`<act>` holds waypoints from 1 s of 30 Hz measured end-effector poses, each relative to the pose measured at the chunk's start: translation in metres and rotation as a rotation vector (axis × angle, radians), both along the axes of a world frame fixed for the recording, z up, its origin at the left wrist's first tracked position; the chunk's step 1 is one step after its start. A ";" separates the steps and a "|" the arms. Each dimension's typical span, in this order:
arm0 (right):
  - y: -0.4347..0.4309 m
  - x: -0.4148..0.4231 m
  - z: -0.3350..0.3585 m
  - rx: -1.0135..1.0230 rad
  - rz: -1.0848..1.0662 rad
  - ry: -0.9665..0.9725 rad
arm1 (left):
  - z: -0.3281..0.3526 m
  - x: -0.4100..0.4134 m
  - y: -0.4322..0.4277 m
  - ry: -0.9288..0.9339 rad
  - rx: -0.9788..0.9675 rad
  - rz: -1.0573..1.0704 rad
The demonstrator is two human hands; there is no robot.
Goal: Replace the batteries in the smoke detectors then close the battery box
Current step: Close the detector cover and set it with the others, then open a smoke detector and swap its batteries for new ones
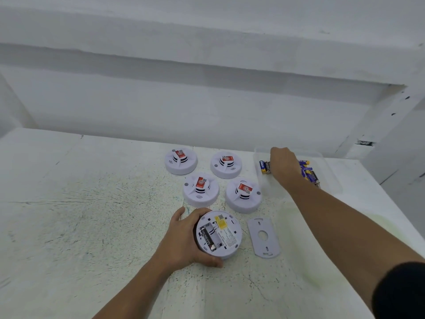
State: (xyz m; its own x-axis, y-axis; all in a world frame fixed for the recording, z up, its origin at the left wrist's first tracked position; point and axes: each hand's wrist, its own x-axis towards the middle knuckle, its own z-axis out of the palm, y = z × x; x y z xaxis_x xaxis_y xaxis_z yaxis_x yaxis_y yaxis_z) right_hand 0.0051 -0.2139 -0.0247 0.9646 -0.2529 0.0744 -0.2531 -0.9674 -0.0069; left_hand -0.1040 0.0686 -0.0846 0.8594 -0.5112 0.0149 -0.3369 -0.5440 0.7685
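Observation:
My left hand (pixel 184 240) grips a white smoke detector (pixel 220 233) turned bottom up near the table's front, with one battery showing in its open compartment. Its flat white cover plate (pixel 264 238) lies just to the right. Behind it, several more smoke detectors (pixel 200 192) stand face up with red labels. My right hand (pixel 284 166) reaches down into the clear plastic battery box (pixel 331 178) at the back right, over blue and yellow batteries (pixel 264 166); its fingers are hidden behind the back of the hand.
The white scratched table (pixel 92 215) stretches to the left. A white wall stands close behind the detectors. The table's right edge runs just past the battery box.

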 end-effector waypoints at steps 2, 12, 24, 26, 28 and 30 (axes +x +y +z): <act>-0.001 0.001 -0.004 0.014 -0.007 0.004 | 0.000 0.000 0.000 0.002 0.001 0.003; -0.013 0.007 -0.007 0.389 -0.194 0.101 | 0.002 0.000 0.000 0.005 -0.004 0.001; -0.015 -0.040 0.043 0.757 -0.162 -0.283 | 0.004 -0.001 0.001 0.019 0.008 -0.009; -0.005 -0.057 0.044 0.798 -0.118 -0.320 | 0.001 0.000 0.001 0.015 0.015 -0.016; 0.012 -0.075 0.038 0.843 -0.033 -0.300 | -0.003 0.001 0.001 0.010 0.015 -0.016; 0.035 -0.097 0.027 0.910 0.081 -0.185 | -0.004 0.001 0.002 0.008 0.005 -0.014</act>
